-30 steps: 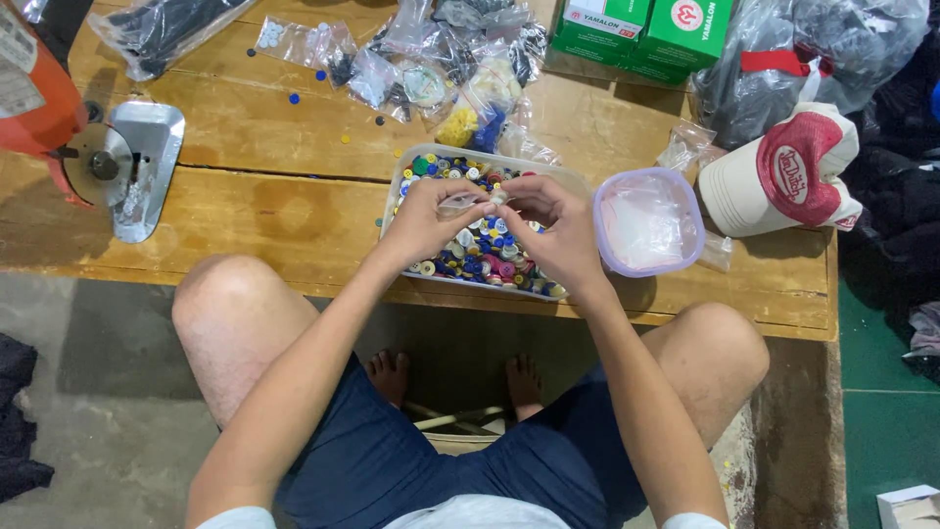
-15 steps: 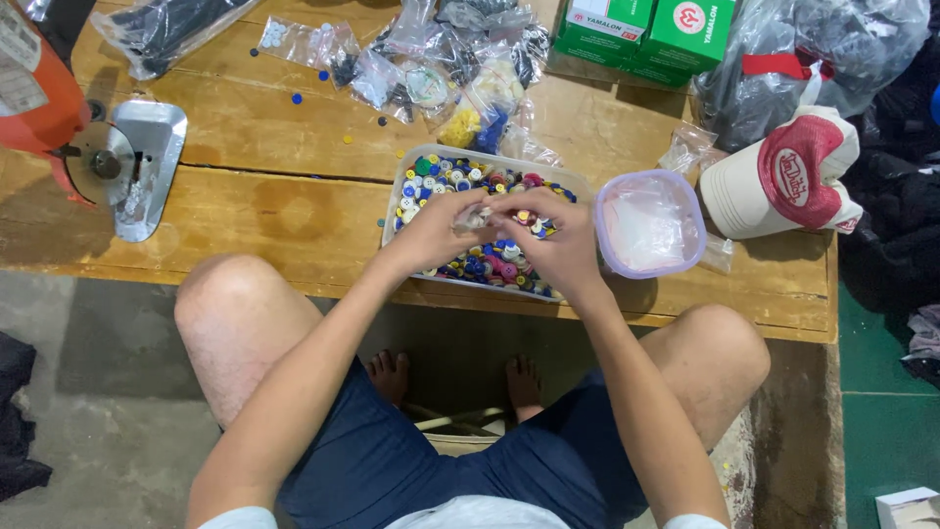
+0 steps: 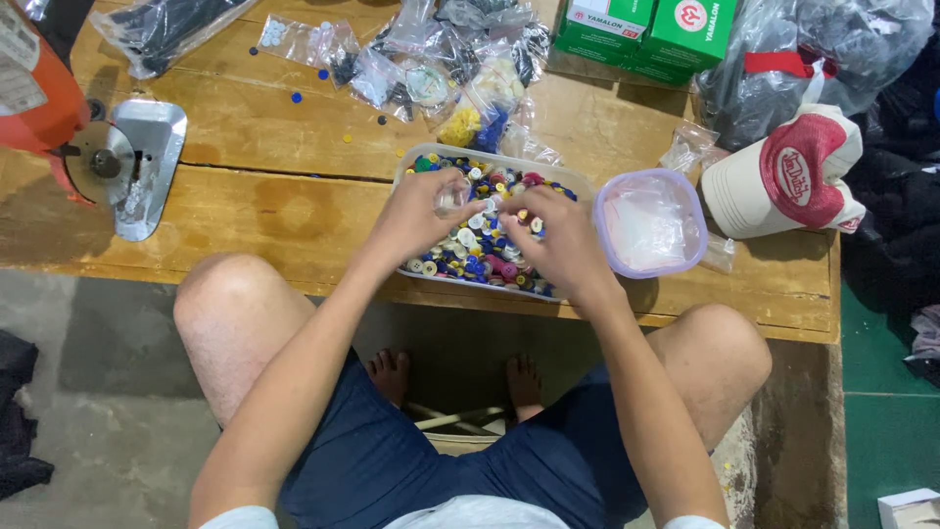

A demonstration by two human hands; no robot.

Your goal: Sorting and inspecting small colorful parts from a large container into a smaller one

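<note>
Two hands dig in the clear plastic tray (image 3: 578,184) of little colourful round buttons (image 3: 470,257): left hand (image 3: 423,208) pinches a small clear bag (image 3: 451,195), right hand (image 3: 550,235) should pick slowly.

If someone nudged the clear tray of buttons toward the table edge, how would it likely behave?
The clear tray looks thin-walled, so it would probably flex. Heaped with loose buttons, it is likely weighty and apt to spill some. Its near side sits close to the wooden table edge, so tipping seems possible.

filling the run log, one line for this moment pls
left hand: on small clear bag | right hand: in button tray | lidded tub: beside
</note>
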